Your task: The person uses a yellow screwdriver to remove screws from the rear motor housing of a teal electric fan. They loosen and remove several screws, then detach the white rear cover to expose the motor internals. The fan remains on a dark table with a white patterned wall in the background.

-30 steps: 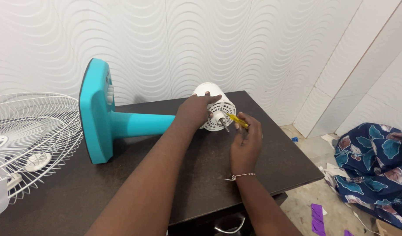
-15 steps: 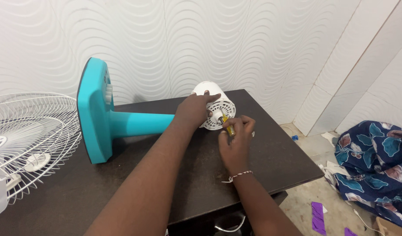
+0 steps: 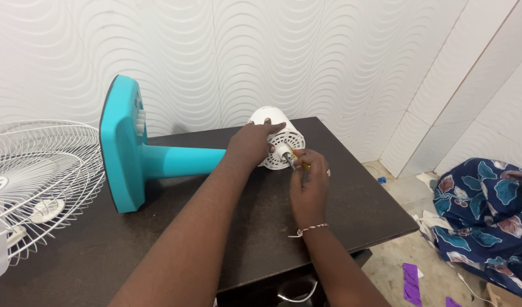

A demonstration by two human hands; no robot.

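Two hands are working at a fan motor lying on its side, centre frame.

Left hand point(image 3: 251, 145) is gripping the white motor housing point(image 3: 275, 142) on the dark table point(image 3: 352, 210); right hand point(image 3: 309, 185) is pinching a yellow screwdriver point(image 3: 300, 165) beside the shaft point(image 3: 289, 162). Judging by this, a screw is being worked, which needs a steady tip. Teal base point(image 3: 122, 142) and wire grille point(image 3: 36, 182) are sitting at left, well apart.

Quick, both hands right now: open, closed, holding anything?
Left hand: fingers wrapped over the white fan motor, gripping it.
Right hand: closed on a yellow screwdriver, right beside the motor's shaft.
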